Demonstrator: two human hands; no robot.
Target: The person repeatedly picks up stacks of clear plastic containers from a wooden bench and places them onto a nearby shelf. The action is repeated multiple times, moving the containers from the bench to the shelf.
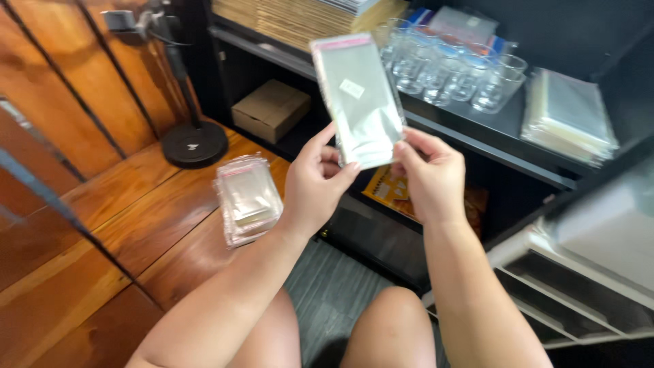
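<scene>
I see both hands raised in front of the dark shelf unit (477, 129), holding 1 clear cellophane bag (357, 99) upright between them. My left hand (315, 185) pinches the bag's lower left edge, thumb in front and fingers curled behind. My right hand (429, 178) pinches the lower right corner the same way, thumb on the front face. The bag is a tall rectangle, glossy, with a pink strip along its top edge and a small white label near the middle of its face; the label's print is too small to tell.

On the wooden floor (122, 225) to the left lies a stack of similar clear bags (246, 197), also with pink strips at the top, well apart from my hands. Behind it, in the lower shelf opening, sits a plain brown cardboard box (271, 109). A black round stand base (195, 144) rests on the floor near the box.

On the shelf top stands a cluster of clear drinking glasses (453, 71), and to their right a pile of flat clear packets (569, 116). Below my right hand, a yellow and orange printed package (387, 187) lies in the shelf opening. A white plastic drawer unit (579, 272) stands at lower right.
</scene>
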